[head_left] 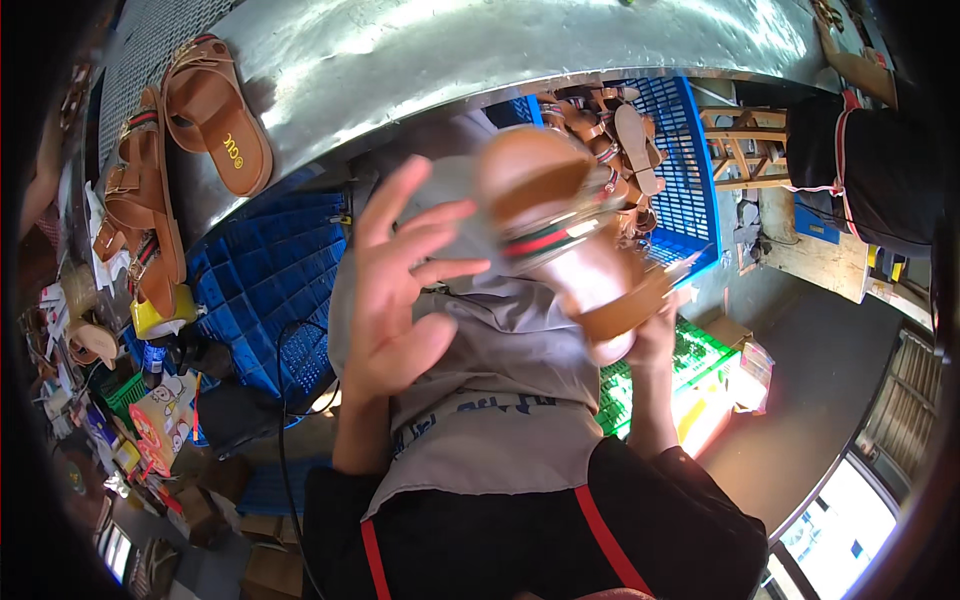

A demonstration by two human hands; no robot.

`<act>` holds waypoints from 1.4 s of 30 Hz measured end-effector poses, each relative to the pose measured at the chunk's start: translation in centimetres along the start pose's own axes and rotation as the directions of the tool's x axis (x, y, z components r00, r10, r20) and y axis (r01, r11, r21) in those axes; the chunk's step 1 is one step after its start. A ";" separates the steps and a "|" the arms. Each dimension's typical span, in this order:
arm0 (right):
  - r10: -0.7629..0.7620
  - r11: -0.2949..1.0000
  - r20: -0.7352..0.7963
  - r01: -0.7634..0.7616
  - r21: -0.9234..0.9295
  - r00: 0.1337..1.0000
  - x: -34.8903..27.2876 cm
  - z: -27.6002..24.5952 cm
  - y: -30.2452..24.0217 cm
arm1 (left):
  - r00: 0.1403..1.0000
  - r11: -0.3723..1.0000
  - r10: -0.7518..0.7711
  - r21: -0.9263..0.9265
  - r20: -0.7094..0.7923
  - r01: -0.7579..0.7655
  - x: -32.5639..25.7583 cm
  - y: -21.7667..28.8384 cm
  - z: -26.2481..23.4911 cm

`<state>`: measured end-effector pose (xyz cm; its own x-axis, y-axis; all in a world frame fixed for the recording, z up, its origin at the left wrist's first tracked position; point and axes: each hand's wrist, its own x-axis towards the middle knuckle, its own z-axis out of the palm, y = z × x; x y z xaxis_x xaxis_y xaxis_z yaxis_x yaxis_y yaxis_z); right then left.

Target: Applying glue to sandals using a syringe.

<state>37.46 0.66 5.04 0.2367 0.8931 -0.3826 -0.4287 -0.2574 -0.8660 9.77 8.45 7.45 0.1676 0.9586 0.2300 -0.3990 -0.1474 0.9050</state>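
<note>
My right hand grips a brown strappy sandal by one end, holding it up over my lap. The sandal is smeared by motion; a green and red striped band and a gold-coloured trim show across it. Just left of the sandal, my left hand is raised and open, fingers spread, holding nothing. A grey apron covers my lap behind both hands. On the metal table's left end lies a matching tan sandal, with other sandals beside it at the edge.
The shiny metal table spans the far side. Under it, a blue crate holds several sandals. Blue crates stand at left, where a black cable hangs. A green crate is near my right arm. Another person is at far right.
</note>
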 end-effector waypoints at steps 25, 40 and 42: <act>-0.153 0.927 0.340 0.254 -0.276 0.928 8.7 14.6 3.6 | 0.768 0.190 0.513 0.923 -0.383 0.334 3.7 1.3 -11.4; 0.121 0.990 0.448 -0.138 0.006 0.886 6.0 15.4 2.2 | 0.795 0.885 0.334 0.459 -0.507 -0.079 -5.3 4.7 -6.4; 0.078 0.987 0.451 -0.132 0.090 0.889 4.9 13.2 1.4 | 0.669 0.892 0.451 0.317 -0.590 -0.322 -4.4 6.0 -6.8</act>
<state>26.48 9.60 6.17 -0.2165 0.9405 -0.2619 -0.5330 -0.3386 -0.7754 0.57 5.04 9.41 -0.6002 0.7187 0.3510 -0.1241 -0.5172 0.8468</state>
